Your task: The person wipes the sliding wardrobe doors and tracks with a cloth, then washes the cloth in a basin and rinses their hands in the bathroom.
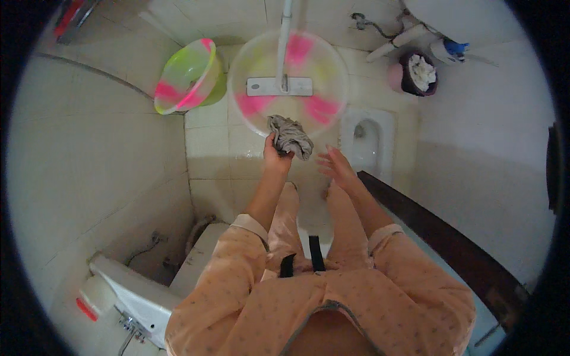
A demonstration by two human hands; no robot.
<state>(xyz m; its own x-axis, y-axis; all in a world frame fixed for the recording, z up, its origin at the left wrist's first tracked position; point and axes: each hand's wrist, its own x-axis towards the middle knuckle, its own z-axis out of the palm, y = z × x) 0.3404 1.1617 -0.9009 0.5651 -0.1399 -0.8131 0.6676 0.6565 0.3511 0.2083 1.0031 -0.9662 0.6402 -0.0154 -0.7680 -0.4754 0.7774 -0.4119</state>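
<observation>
A crumpled grey cloth [291,138] is gripped in my left hand [277,155], held up near the front rim of a large round plastic basin [249,53]. To the right of the cloth, my right hand [336,164] hangs with its fingers apart and nothing in them. Across the basin lies a flat white mop head [279,87], with its white pole [285,35] rising toward the top of the view. The basin is translucent with pink and yellow patches. Whether the cloth is wet cannot be told.
A tilted green and pink basin [189,80] leans by the left wall. Right of my hands is a squat toilet [368,142]; a bin [421,78] with white paper stands beyond it. A dark door edge [427,222] runs along my right, and a white sink [133,285] sits lower left.
</observation>
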